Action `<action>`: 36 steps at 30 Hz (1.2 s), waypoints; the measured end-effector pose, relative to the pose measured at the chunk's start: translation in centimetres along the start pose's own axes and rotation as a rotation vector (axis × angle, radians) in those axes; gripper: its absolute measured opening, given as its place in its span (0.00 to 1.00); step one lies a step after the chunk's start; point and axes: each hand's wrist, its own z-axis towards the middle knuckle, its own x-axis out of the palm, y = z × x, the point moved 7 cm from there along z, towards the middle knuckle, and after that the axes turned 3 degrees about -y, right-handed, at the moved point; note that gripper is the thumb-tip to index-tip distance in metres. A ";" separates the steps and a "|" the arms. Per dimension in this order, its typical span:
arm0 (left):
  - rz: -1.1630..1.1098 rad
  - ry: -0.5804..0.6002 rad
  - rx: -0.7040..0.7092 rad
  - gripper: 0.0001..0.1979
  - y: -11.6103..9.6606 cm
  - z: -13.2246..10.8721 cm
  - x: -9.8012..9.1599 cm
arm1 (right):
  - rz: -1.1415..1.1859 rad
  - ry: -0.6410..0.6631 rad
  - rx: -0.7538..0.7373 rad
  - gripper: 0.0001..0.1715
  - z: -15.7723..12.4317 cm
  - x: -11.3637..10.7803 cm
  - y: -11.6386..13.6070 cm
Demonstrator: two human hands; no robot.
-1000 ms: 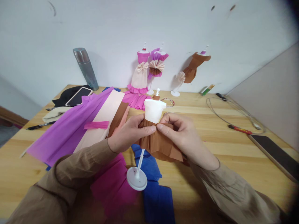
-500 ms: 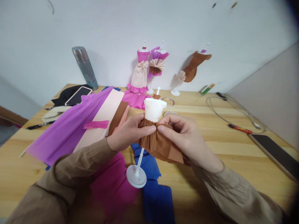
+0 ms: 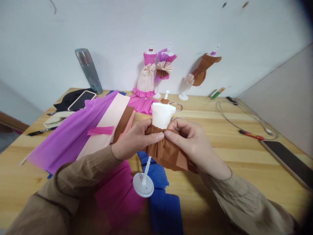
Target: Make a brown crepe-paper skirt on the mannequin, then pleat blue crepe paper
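Pinched between thumb and fingers of both hands, brown crepe paper (image 3: 166, 151) sits gathered at the waist of a small white dress form (image 3: 161, 116). Taking that form as the clock's centre, our left hand (image 3: 135, 137) closes on it from eight o'clock, thumb pressed over the folds; our right hand (image 3: 195, 142) nips the gathers from four o'clock, just beside the other thumb. Below, the skirt flares toward five o'clock, while the tilted stand runs down to its round base (image 3: 143, 185) near seven.

We judge the step in hand to be pleating the skirt around the waist. How far the paper wraps behind the form, we cannot see. Next, it seems to us, the left thumb must hold the finished folds firmly while the right fingers take up another small tuck, evenly and without tearing the crepe. A brown dress (image 3: 204, 70) on another form leans at one o'clock.
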 end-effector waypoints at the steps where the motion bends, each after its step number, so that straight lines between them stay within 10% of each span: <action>1: 0.010 0.000 0.004 0.14 -0.1 0.0 0.1 | 0.005 0.002 0.002 0.15 0.0 0.0 0.0; 12: 0.052 -0.009 -0.030 0.19 1.0 -0.3 0.3 | 0.320 0.127 0.280 0.23 0.6 1.1 -3.5; 36: -0.394 -0.076 -0.219 0.24 4.0 -0.2 -0.5 | 0.073 0.199 0.130 0.10 0.6 0.1 -0.5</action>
